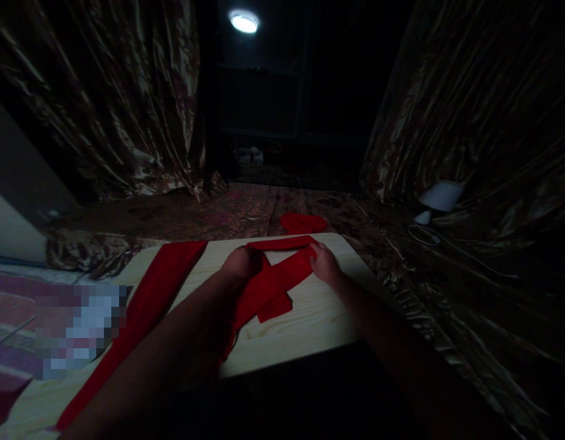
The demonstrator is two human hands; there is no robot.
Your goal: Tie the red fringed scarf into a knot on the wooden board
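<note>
A long red cloth strip lies looped and crossed over itself on the pale wooden table. At the left of its loop, my left hand is closed on the cloth. My right hand pinches the loop's right corner, fingers wrapped round the fabric. Part of the strip runs toward me and is hidden behind my left forearm. Farther left, another red cloth length stretches diagonally across the table, partly under my left arm; whether the two lengths join cannot be seen.
Beyond the table's far edge lies a red cloth bundle on the patterned cover. A small white lamp with a cord stands at the right. Patterned curtains hang on both sides. A blurred-out item sits at the left, by a striped cloth.
</note>
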